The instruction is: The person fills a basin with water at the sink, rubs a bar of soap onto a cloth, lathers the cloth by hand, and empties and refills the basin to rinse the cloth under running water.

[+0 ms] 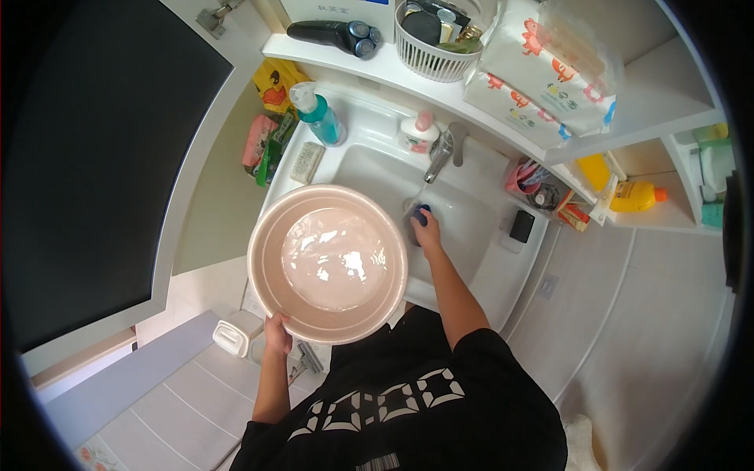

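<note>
My left hand grips the near left rim of a round pale-pink plastic basin with water in it. The basin is held up over the left front part of the white sink and hides part of the bowl. My right hand reaches into the bowl below the faucet, its fingers closed on a small dark blue thing whose kind I cannot make out. Water seems to run from the spout beside it.
On the sink's edge stand a teal pump bottle, a soap bar, a white pump bottle and a black box. The shelf above holds a shaver, a white basket and tissue packs. A mirrored cabinet door hangs at left.
</note>
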`<control>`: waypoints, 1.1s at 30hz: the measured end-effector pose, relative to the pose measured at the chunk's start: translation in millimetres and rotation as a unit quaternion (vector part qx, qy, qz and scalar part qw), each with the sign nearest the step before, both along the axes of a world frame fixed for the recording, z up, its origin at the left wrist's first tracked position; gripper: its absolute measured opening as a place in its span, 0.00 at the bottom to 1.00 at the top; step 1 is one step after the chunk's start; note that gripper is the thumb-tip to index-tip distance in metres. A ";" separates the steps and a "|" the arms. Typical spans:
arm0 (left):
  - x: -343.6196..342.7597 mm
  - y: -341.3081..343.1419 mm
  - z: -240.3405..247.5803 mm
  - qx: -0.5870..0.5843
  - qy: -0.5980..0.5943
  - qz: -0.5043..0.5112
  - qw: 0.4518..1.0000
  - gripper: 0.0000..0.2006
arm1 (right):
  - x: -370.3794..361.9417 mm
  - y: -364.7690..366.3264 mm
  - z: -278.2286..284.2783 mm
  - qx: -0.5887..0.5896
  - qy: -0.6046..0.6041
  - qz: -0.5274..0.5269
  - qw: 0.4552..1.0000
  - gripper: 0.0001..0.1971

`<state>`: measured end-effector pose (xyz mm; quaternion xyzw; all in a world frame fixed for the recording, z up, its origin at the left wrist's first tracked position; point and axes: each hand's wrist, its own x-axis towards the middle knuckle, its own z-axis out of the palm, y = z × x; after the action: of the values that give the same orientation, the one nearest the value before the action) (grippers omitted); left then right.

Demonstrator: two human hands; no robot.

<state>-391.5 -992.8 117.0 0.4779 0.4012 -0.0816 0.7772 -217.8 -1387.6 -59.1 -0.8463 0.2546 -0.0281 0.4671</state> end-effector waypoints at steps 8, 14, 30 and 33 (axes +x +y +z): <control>-14.0 10.7 -16.8 -0.005 0.007 0.004 1.000 0.24 | -15.3 4.9 172.2 0.334 0.018 0.237 0.912 0.15; -14.5 9.2 -22.2 -0.003 0.001 0.015 1.000 0.22 | -10.7 5.4 234.6 0.066 0.001 0.395 0.916 0.13; -10.1 0.6 -9.5 0.022 0.002 0.034 0.999 0.22 | 14.4 -117.5 212.0 0.412 -0.261 -0.219 0.845 0.14; -8.6 -1.3 -8.4 0.026 -0.004 0.027 0.999 0.22 | 11.3 -123.6 189.7 0.255 -0.208 -0.237 0.914 0.13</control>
<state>-400.1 -994.1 108.6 0.4874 0.4125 -0.0479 0.7681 -206.5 -1511.2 130.7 -0.5882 0.3427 -0.2476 0.6894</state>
